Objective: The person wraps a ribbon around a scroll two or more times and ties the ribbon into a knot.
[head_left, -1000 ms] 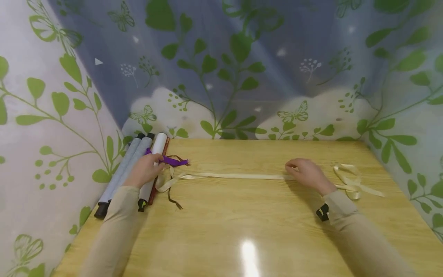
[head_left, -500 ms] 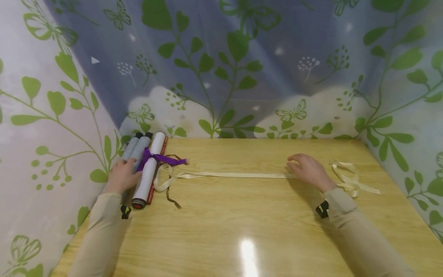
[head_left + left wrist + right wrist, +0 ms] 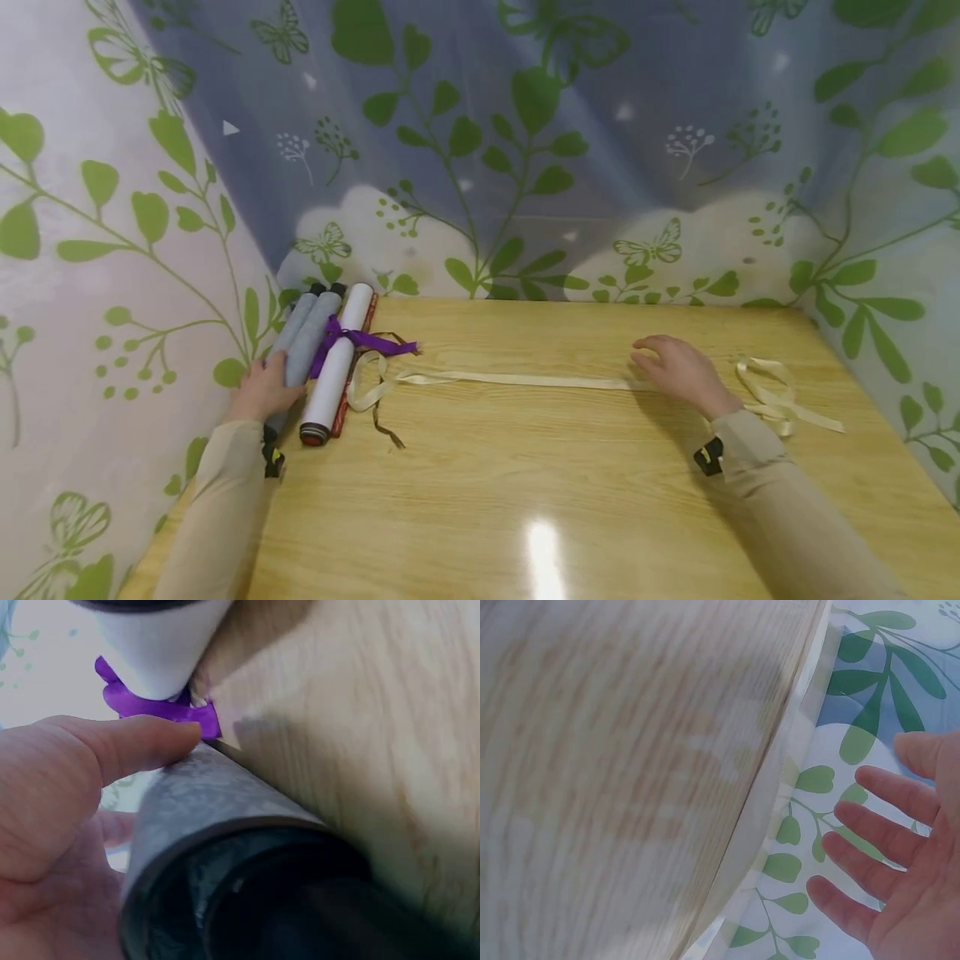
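At the table's left side my left hand (image 3: pixel 262 390) lies over two grey rolls (image 3: pixel 311 333). In the left wrist view the thumb of this hand (image 3: pixel 52 795) presses one side of a grey roll (image 3: pixel 217 787), with fingers around its other side. Beside them lies a white roll (image 3: pixel 330 387) tied with a purple ribbon (image 3: pixel 378 342). My right hand (image 3: pixel 686 375), fingers relaxed and holding nothing, is over the right part of a long cream ribbon (image 3: pixel 525 380). The right wrist view shows that hand (image 3: pixel 922 862) with its fingers spread.
A red strip-like item (image 3: pixel 341 415) and a thin brown cord (image 3: pixel 388 433) lie right of the white roll. The cream ribbon's looped end (image 3: pixel 787 404) rests at the right. Leaf-patterned cloth (image 3: pixel 480 167) borders the wooden table (image 3: pixel 465 517) at the back and sides.
My left hand has let go of the purple ribbon on the white roll and moved left and down onto the grey rolls. My right hand has barely moved.
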